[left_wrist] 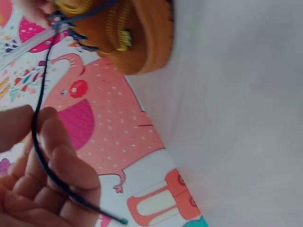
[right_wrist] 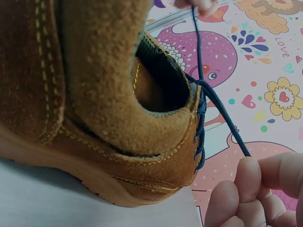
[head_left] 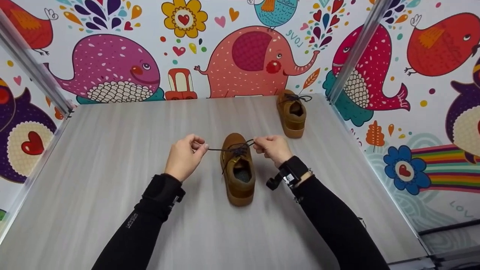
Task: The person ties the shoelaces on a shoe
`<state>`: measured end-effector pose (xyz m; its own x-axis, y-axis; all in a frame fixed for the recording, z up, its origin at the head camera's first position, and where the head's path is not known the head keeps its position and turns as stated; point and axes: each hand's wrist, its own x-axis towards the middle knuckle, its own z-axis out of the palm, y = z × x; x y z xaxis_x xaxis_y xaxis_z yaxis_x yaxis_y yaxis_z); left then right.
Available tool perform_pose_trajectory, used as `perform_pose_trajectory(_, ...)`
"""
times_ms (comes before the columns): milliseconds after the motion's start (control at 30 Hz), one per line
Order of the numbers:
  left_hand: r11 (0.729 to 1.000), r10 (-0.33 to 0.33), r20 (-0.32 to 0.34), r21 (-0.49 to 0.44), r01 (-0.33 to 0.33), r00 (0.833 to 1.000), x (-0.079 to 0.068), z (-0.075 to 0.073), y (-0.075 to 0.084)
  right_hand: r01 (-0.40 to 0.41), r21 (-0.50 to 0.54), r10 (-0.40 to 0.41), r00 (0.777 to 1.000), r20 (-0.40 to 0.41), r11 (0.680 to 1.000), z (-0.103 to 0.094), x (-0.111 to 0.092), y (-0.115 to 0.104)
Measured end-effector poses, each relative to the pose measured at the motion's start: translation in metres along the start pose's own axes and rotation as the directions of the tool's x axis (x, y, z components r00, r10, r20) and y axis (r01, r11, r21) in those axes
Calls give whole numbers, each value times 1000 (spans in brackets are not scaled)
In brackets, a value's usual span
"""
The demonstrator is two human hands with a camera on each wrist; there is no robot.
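A brown suede shoe (head_left: pixel 240 193) with dark blue laces (head_left: pixel 239 151) stands between my two hands, toe pointing away from me. My left hand (head_left: pixel 185 157) pinches one lace between thumb and forefinger and holds it taut to the left. In the left wrist view, that lace's tail (left_wrist: pixel 71 194) lies across the curled fingers and ends in a greenish tip. On the other side, my right hand (head_left: pixel 273 148) pinches the lace (right_wrist: pixel 227 118) at thumb and fingertips, drawn out to the right. Both strands meet at a crossing above the shoe's tongue.
A matching brown shoe (head_left: pixel 294 125), its laces loosely tied, stands farther back on the right. The wood-grain tabletop (head_left: pixel 112 150) is bordered by printed panels (head_left: pixel 240 56) at the back and sides, joined by metal corner posts (head_left: pixel 360 48).
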<state>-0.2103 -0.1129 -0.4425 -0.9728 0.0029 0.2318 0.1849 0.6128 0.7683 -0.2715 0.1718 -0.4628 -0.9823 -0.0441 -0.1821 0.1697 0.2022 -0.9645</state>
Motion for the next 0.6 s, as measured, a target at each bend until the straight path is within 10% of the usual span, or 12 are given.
perform_pose_trajectory(267, 930, -106, 132, -339, 145, 986, -8, 1, 38, 10, 6, -10, 1000, 23, 1000, 0, 0, -2)
perform_pose_trajectory(433, 946, 70, 228, -323, 8, 971, -27, 24, 71, 1, -26, -1, 1000, 21, 1000, -4, -2, -1)
perform_pose_trajectory(500, 960, 193, 331, -257, -109, 924, -38, 33, 84, 3, -41, -3, 1000, 23, 999, -5, -2, -1)
perform_pose_trajectory(600, 939, 345, 506, -184, -291, 790, -54, 41, 98, 13, -58, -12, 1000, 26, 998, -9, -3, -1)
